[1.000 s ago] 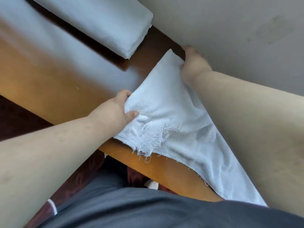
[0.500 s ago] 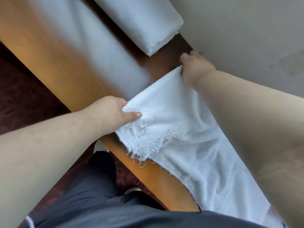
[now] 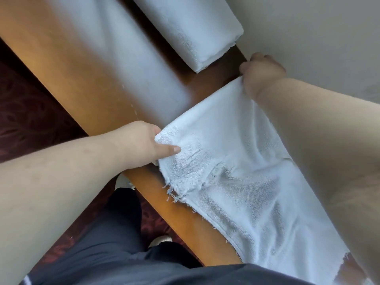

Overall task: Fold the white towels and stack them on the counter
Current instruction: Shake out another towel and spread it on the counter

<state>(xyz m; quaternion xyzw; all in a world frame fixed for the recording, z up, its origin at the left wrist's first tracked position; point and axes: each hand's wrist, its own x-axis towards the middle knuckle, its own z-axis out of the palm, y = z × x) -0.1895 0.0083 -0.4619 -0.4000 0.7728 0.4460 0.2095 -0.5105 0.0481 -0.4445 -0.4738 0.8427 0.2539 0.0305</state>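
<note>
One folded towel (image 3: 191,27) already lies on the counter (image 3: 86,64). My left hand (image 3: 141,142) and right hand (image 3: 261,73) each pinch a corner of the frayed towel (image 3: 236,161), not yet folded.

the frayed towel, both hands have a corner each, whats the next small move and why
Probably lay the pinched edge flat on the counter and smooth it. The left hand and right hand hold the frayed towel taut at two corners, slightly rumpled in the middle, with the folded towel lying apart beyond it.
</note>
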